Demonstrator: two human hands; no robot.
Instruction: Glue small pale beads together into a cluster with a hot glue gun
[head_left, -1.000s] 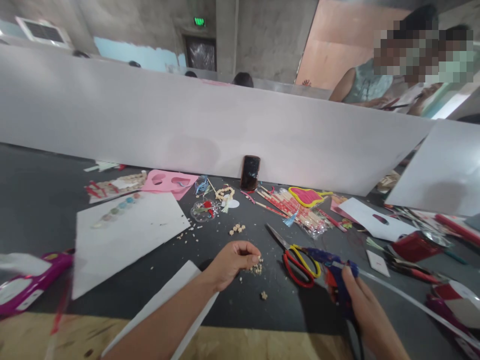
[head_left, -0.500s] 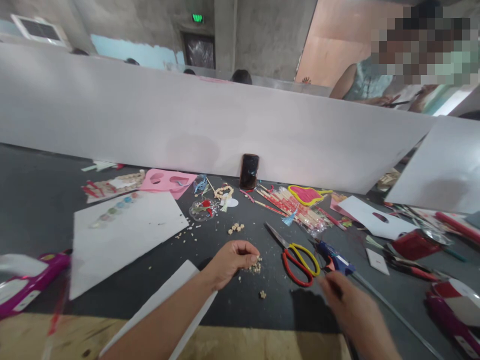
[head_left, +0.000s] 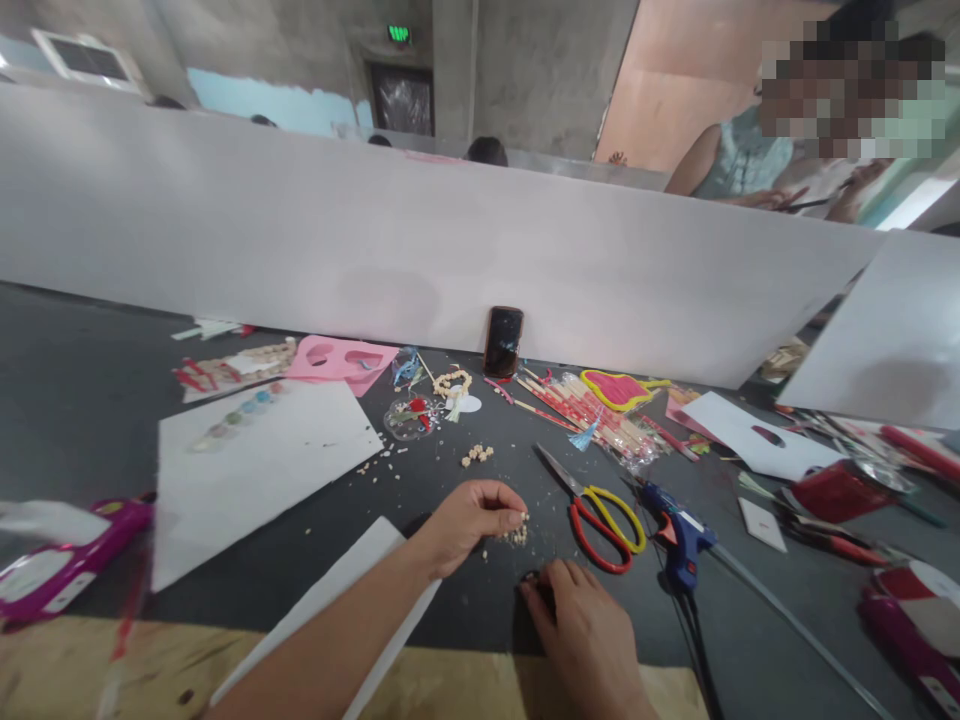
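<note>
My left hand (head_left: 472, 522) is pinched over a small pile of pale crumbs (head_left: 514, 534) on the dark tabletop (head_left: 450, 620), and nothing shows between its fingertips. My right hand (head_left: 585, 635) rests low on the table just beside it, fingertips next to a small dark object (head_left: 531, 578) that is partly hidden. To the right of that hand lies a blue hot glue gun (head_left: 679, 535), untouched, with its cord trailing toward me. Red-and-yellow-handled scissors (head_left: 596, 525) lie open above my right hand.
A tall white board (head_left: 420, 240) stands across the far side, with a phone (head_left: 503, 342) leaning against it. White sheets, pink foam (head_left: 341, 362), a bag of sticks (head_left: 592, 420) and a purple case (head_left: 75, 545) surround my hands. A person (head_left: 742, 165) works beyond the board.
My right hand has let go of the glue gun, which now lies on the table, and has moved left toward my left hand. My left hand has barely moved.
</note>
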